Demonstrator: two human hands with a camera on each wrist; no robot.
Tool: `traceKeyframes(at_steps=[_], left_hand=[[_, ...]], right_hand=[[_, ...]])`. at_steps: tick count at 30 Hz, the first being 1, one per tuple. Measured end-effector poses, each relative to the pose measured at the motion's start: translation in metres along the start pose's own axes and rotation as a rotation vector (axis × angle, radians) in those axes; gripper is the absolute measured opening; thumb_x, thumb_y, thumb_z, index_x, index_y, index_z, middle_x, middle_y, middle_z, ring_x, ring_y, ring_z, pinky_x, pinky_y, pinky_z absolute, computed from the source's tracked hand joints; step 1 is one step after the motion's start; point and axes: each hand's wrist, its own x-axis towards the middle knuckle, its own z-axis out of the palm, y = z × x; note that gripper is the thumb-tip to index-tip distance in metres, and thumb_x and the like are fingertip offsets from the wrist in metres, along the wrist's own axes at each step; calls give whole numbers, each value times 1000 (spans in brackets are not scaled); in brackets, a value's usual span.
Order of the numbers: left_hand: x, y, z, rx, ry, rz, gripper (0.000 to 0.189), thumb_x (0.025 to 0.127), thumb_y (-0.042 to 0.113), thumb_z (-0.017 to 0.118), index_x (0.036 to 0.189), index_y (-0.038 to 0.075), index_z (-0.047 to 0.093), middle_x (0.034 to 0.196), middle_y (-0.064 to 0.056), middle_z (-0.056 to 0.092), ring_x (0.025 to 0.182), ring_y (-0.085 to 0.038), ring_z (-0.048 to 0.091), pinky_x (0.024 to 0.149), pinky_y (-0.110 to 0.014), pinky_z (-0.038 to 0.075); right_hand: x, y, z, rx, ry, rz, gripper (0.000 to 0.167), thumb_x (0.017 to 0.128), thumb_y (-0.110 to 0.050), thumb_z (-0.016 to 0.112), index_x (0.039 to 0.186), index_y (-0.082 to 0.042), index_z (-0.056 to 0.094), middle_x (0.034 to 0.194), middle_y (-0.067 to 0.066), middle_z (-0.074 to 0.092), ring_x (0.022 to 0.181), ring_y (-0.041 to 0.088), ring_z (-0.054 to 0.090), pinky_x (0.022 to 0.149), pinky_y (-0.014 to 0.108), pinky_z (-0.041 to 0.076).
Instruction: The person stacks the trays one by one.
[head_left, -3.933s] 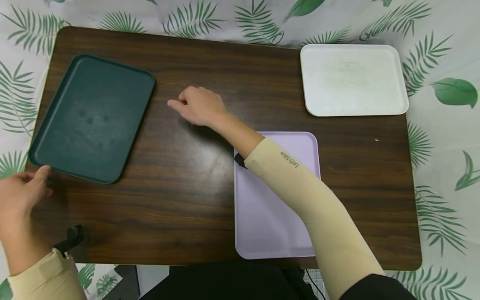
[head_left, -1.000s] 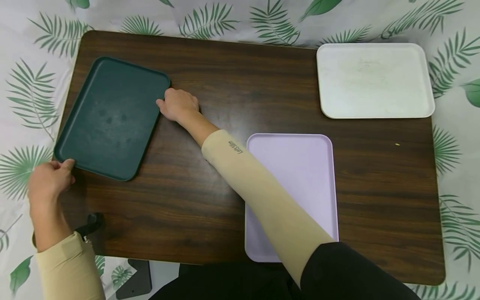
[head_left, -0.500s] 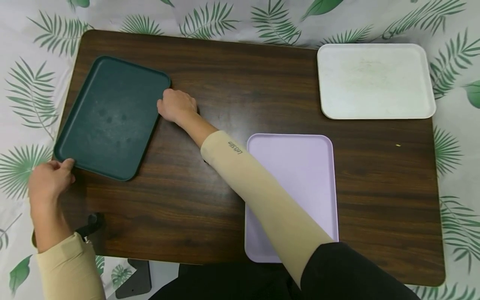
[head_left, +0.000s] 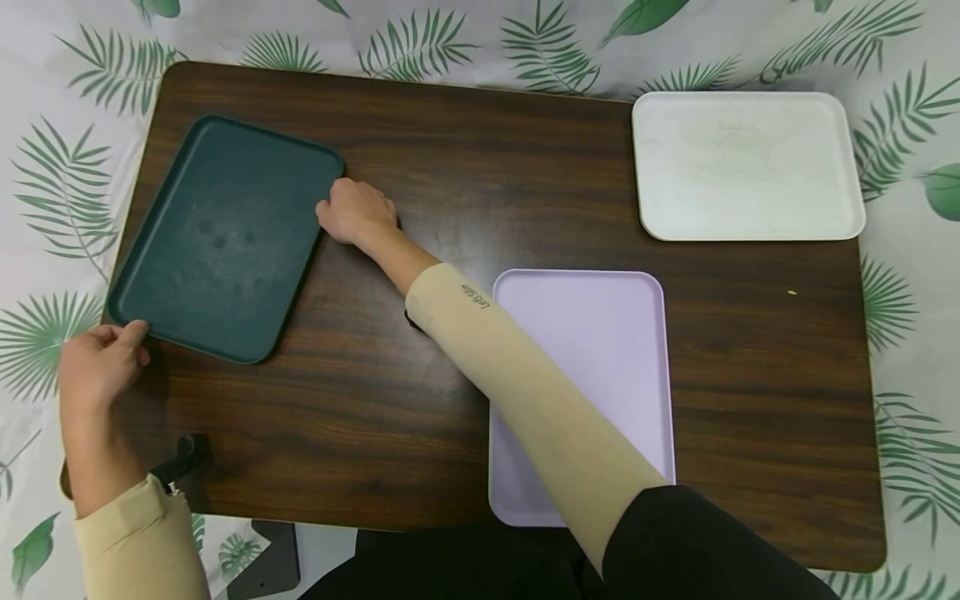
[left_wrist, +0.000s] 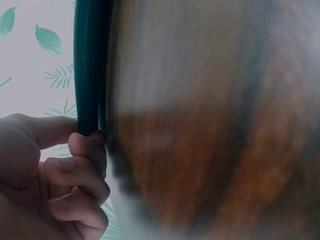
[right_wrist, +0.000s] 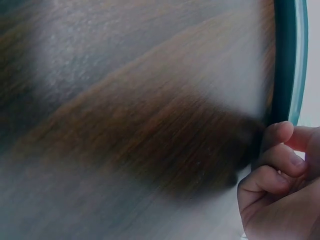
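A dark green rectangular tray [head_left: 225,242] lies slantwise on the left part of the wooden table [head_left: 420,133]. My left hand [head_left: 97,362] pinches its near left corner between thumb and curled fingers. The left wrist view shows the thumb on one side of the green rim [left_wrist: 89,65] and the index fingertip below it. At the far right corner, my right hand [head_left: 356,212] grips the tray's edge. In the right wrist view, curled fingers [right_wrist: 277,160] meet the rim [right_wrist: 287,60] from underneath.
A lilac tray [head_left: 585,333] sits at the front middle, partly covered by my right forearm [head_left: 517,367]. At the back right lies a white tray [head_left: 750,167]. One small pale scrap [head_left: 792,292] is on the table at the right.
Since the oldest frame, my right hand has moved left onto the green tray's right edge, and my left hand has closed on its near left corner. Over the last second little has changed.
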Motion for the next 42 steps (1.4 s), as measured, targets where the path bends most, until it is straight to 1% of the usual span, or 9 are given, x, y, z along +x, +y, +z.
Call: traceKeyframes(at_steps=[6, 10, 17, 19, 20, 26, 34, 38, 42], left_hand=[[-2, 0, 3, -89, 9, -7, 47, 98, 43, 47, 57, 21, 58, 51, 17, 48, 58, -7, 42, 58, -27, 34], [-3, 0, 3, -189, 5, -45, 45, 99, 40, 49, 59, 21, 58, 51, 17, 49, 58, -6, 42, 56, -24, 34], [-6, 3, 4, -325, 50, -57, 40, 97, 32, 55, 58, 21, 57, 49, 17, 52, 51, -2, 44, 50, -18, 34], [-7, 5, 3, -398, 62, -57, 40, 97, 28, 56, 58, 20, 58, 48, 15, 53, 48, -1, 45, 48, -17, 34], [-7, 6, 3, -474, 56, -56, 39, 97, 25, 57, 58, 19, 58, 47, 14, 53, 46, -1, 45, 47, -16, 35], [-11, 11, 1, -933, -49, -77, 35, 94, 16, 67, 60, 7, 61, 51, 3, 56, 40, -7, 46, 41, -18, 35], [-18, 22, 2, -1025, -148, -66, 31, 91, 12, 71, 61, 6, 66, 53, 2, 59, 43, -6, 49, 42, -18, 40], [-22, 26, 5, -1061, -228, -36, 30, 91, 10, 70, 62, 6, 64, 55, 2, 59, 43, -6, 47, 43, -17, 39], [-27, 32, 8, -1077, -285, -12, 30, 91, 9, 70, 62, 5, 62, 56, 2, 57, 45, -6, 47, 43, -17, 39]], right_hand=[[0, 2, -2, 12, 12, 15, 36, 104, -35, 37, 72, -19, 46, 65, -3, 39, 56, 13, 33, 58, 29, 35], [-2, 2, -4, 36, 23, 3, 38, 103, -34, 39, 69, -18, 44, 63, -3, 37, 53, 14, 31, 55, 28, 32], [-5, 3, -8, 78, 62, -7, 38, 101, -32, 43, 65, -18, 42, 59, -3, 35, 51, 13, 28, 50, 26, 26], [-5, 4, -10, 91, 78, -12, 38, 100, -32, 45, 64, -18, 42, 58, -4, 35, 50, 13, 27, 49, 26, 25], [-6, 4, -11, 96, 86, -16, 39, 99, -32, 45, 64, -18, 41, 58, -4, 35, 50, 13, 27, 49, 26, 24], [-8, 10, -21, 104, 122, -31, 38, 98, -30, 46, 63, -18, 38, 58, -4, 32, 50, 12, 21, 49, 25, 18], [-18, 24, -35, 115, 170, -46, 36, 94, -28, 49, 63, -17, 34, 58, -4, 30, 53, 11, 19, 51, 24, 15], [-23, 33, -45, 136, 175, -69, 38, 96, -27, 49, 62, -16, 36, 56, -4, 40, 49, 12, 28, 50, 24, 15], [-30, 41, -56, 147, 159, -84, 38, 98, -27, 48, 62, -15, 41, 59, -2, 54, 52, 14, 45, 49, 23, 16]])
